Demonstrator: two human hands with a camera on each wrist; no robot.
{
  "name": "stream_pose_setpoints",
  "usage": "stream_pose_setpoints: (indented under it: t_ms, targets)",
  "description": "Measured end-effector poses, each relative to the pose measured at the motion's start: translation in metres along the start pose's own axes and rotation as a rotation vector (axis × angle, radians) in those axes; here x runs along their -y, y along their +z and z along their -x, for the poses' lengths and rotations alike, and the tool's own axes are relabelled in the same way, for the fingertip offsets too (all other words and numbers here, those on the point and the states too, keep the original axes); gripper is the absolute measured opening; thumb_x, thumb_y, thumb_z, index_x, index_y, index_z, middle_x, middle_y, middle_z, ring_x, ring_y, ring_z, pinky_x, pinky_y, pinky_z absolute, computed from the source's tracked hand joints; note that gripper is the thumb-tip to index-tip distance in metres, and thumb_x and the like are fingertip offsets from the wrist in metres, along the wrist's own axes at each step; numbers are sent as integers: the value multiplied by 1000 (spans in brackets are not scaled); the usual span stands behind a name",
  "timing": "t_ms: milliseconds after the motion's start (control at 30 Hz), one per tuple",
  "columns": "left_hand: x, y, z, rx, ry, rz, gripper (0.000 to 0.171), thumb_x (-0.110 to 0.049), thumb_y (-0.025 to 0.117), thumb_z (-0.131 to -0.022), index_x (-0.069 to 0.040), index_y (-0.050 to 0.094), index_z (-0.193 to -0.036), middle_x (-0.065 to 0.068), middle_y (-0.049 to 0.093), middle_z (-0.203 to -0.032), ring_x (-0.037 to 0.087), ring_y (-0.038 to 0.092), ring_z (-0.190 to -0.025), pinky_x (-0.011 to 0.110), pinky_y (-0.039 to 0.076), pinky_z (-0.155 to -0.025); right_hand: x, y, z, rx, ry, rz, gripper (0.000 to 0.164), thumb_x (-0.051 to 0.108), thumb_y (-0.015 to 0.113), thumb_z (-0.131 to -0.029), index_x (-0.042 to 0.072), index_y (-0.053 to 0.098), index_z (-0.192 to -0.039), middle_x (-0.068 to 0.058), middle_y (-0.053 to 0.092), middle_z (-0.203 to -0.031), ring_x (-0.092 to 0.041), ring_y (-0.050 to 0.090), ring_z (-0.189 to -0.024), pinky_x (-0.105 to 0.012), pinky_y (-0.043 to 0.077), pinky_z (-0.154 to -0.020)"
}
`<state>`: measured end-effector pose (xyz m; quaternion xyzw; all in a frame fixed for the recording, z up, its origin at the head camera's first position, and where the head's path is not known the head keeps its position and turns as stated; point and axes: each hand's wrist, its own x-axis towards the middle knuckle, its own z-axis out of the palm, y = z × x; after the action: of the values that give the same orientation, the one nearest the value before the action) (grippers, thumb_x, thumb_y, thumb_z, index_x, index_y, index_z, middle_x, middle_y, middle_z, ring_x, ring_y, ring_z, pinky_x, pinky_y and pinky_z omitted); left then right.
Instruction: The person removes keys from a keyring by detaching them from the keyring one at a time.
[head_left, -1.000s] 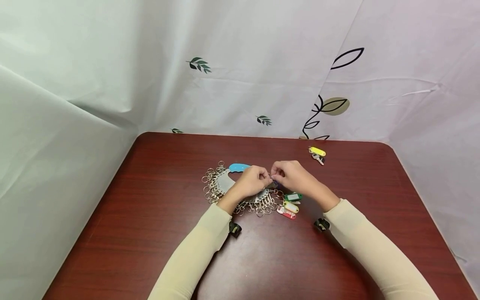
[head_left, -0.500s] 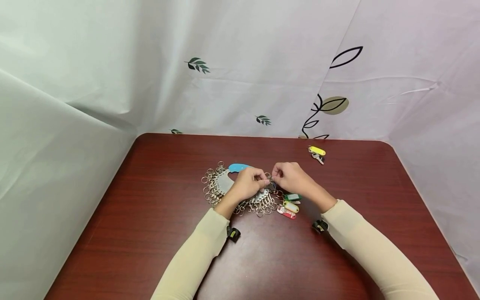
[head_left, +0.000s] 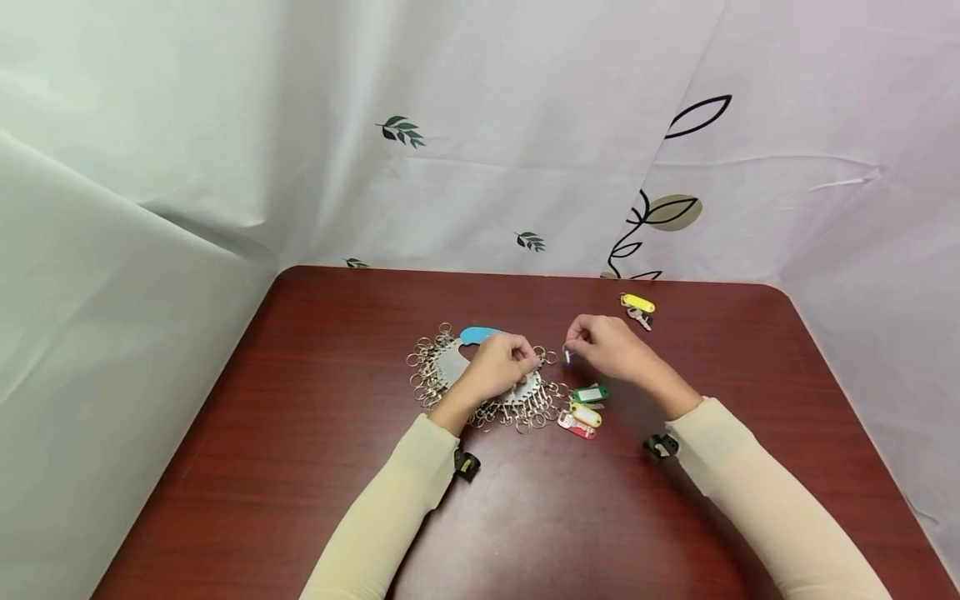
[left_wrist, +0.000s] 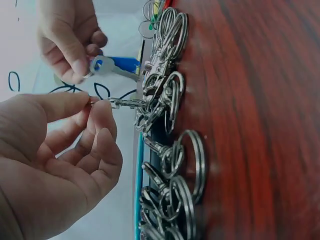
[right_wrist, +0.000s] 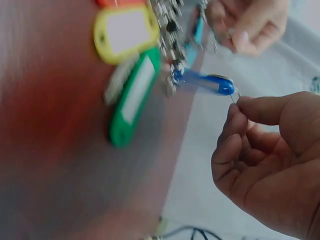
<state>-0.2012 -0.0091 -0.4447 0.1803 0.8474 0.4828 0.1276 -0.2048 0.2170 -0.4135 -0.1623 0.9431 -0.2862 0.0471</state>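
A silver key-holder plate (head_left: 451, 364) with a blue handle (head_left: 477, 335) lies on the table, its edge lined with several snap clips and split rings. Over the plate's right part, my left hand (head_left: 495, 368) pinches the end of one snap clip (left_wrist: 127, 103) between thumb and forefinger. To the right of it, my right hand (head_left: 613, 348) pinches the thin wire ring of a blue key tag (right_wrist: 220, 85). A silver key (left_wrist: 112, 69) hangs from that ring beside the tag. A gap separates the two hands, and the tag hangs apart from the left hand.
Green (head_left: 590, 394), pale yellow (head_left: 586, 415) and red (head_left: 577, 427) key tags lie at the plate's right side. A bright yellow tag (head_left: 638, 302) with a key (head_left: 640, 317) lies near the table's back edge. White cloth (head_left: 465, 192) hangs behind the table.
My right hand has moved right, away from the left hand, carrying the blue key tag and its key. My left hand stays over the plate.
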Motion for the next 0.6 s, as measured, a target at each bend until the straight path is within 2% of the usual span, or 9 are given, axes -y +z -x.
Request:
stream_pose_setpoints:
  t_ms: [133, 300, 467, 600]
  targets:
    - [-5, 1, -2, 50, 73, -130, 11, -9, 70, -96, -7, 71, -85, 5, 68, -75, 8, 58, -63, 21, 49, -61, -14, -22, 4, -28, -28, 54, 8, 10, 67, -99, 8, 64, -92, -4, 66, -84, -18, 59, -78, -34, 48, -71]
    - [-11, 5, -8, 64, 150, -330, 13, -11, 71, -96, -15, 69, -84, -4, 65, -79, 7, 58, -72, 21, 49, -70, -35, -53, 8, -72, -99, 184, 8, 4, 68, -97, 6, 63, -91, -7, 68, -86, -22, 62, -81, -41, 51, -75]
    - [-17, 7, -13, 71, 182, -462, 12, -14, 70, -97, -15, 70, -84, -3, 64, -84, 9, 58, -77, 24, 49, -73, -58, -78, 11, -69, -157, 315, 10, -2, 67, -92, 7, 64, -89, -6, 65, -82, -24, 59, -78, -45, 50, -73]
    - [-21, 10, -17, 84, 188, -513, 14, -17, 69, -98, -17, 69, -84, -3, 63, -86, 10, 58, -79, 25, 49, -74, -71, -92, 15, -21, -157, 367, 15, -5, 66, -89, 10, 66, -87, -6, 65, -85, -25, 61, -81, -46, 51, -73]
